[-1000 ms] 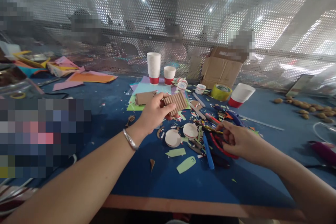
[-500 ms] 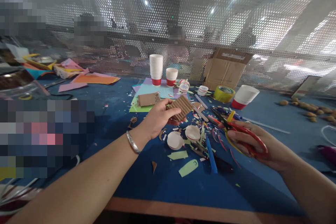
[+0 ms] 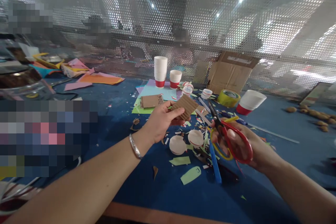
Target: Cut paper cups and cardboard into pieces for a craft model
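Observation:
Between thumb and fingers, my left hand [image 3: 162, 119] pinches a small piece of corrugated cardboard [image 3: 186, 106] above the table. My right hand [image 3: 236, 140] grips red and yellow scissors [image 3: 237, 141], their dark blades pointing up and away, a little right of the cardboard and apart from it. Below my hands lie two shallow white paper cup bottoms [image 3: 177, 145], pale green paper scraps [image 3: 190, 175] and a blue strip-like tool [image 3: 215, 162]. A small stack of cut cardboard [image 3: 151, 101] rests behind my left hand.
Stacked white and red paper cups [image 3: 160, 71] stand at the back, with another cup [image 3: 250, 102] to the right beside yellow tape [image 3: 228, 98]. A cardboard box [image 3: 231, 73] leans against the perforated screen. Coloured paper [image 3: 102, 78] lies at left, walnut-like objects [image 3: 312, 112] at right.
The scissors in my right hand have moved left and turned, so their blades point more upward and sit closer to the cardboard. My left hand still holds the cardboard. The whole view has shifted slightly.

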